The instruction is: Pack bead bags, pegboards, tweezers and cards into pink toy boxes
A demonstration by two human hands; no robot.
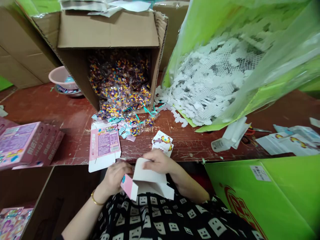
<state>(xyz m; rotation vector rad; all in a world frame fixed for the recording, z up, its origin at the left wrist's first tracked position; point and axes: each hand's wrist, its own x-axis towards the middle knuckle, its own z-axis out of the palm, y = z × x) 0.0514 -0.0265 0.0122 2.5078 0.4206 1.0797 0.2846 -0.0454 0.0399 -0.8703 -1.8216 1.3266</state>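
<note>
Left hand (116,176) is gripping the pink side (127,186) of an open box (151,188), bottom center of the frame, and the right hand (158,161) is kinda pinching its white flap (145,173). A flattened box (106,145) is lying just up and left.

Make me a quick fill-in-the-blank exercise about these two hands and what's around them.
1. The left hand and right hand hold an open box whose inside is ____.
2. The gold bangle circles the ____ wrist.
3. White mesh pieces lie to the ____ of the colorful packets.
Missing words: white; left; right.
</note>
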